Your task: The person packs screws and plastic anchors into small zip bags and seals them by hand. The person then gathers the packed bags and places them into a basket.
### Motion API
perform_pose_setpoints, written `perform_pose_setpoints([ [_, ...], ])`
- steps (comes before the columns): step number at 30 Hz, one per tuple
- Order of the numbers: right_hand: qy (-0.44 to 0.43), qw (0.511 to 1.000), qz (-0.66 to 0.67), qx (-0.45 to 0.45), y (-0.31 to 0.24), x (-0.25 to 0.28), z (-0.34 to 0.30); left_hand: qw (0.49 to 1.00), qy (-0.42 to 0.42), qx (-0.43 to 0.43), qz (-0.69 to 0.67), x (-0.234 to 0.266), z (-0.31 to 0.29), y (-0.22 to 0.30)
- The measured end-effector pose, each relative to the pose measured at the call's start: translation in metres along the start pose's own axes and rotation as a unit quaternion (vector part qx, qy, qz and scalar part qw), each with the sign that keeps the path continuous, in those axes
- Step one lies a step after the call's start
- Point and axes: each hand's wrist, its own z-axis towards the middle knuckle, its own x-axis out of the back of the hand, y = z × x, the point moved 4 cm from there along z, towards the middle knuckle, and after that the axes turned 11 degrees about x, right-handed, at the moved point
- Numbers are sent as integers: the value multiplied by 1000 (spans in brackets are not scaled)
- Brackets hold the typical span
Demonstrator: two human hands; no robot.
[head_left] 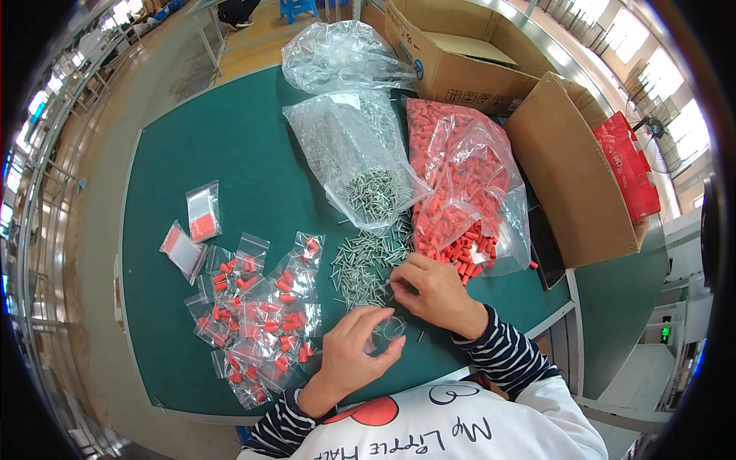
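My left hand [354, 354] is curled near the table's front edge, with thumb and fingers at a small clear plastic bag [392, 328]. Just to its right, my right hand [438, 293] has its fingers bent together at the right edge of a loose pile of screws [358, 268]. What its fingertips hold, if anything, is hidden. Left of my hands lies a heap of small zip bags [268, 322] with red plastic tubes inside. Beyond my right hand, red tubes [469, 249] spill from a large clear bag [456, 161].
A clear sack [349, 146] of screws lies open behind the pile, with a crumpled clear bag [341, 54] farther back. Two stacks of flat zip bags, one being [202, 213], lie at left. Open cardboard boxes [571, 169] stand at the right. A green mat [222, 138] covers the table.
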Motion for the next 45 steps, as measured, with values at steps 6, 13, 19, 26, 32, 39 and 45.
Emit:
perform_pose_setpoints([
  [6, 75, 993, 85, -30, 5, 12, -10, 1000, 12, 18, -4, -2, 0, -4],
  [13, 36, 999, 5, 15, 6, 4, -7, 1000, -13, 2, -1, -4, -2, 0],
  [19, -38, 996, -75, 21, 2, -5, -1, 1000, -9, -6, 3, -6, -3, -1],
  [26, -66, 998, -20, 10, 7, 0, -3, 1000, 6, 18, 3, -4, -3, -2],
  [32, 45, 965, 234, -110, 7, 12, -22, 1000, 15, 24, -4, -4, -3, -3],
  [39, 70, 959, 241, -134, 7, 11, -26, 999, 8, 46, -4, -5, -2, -3],
  [45, 39, 999, -18, -21, 2, 1, -17, 999, 7, 34, 1, -6, -3, -2],
])
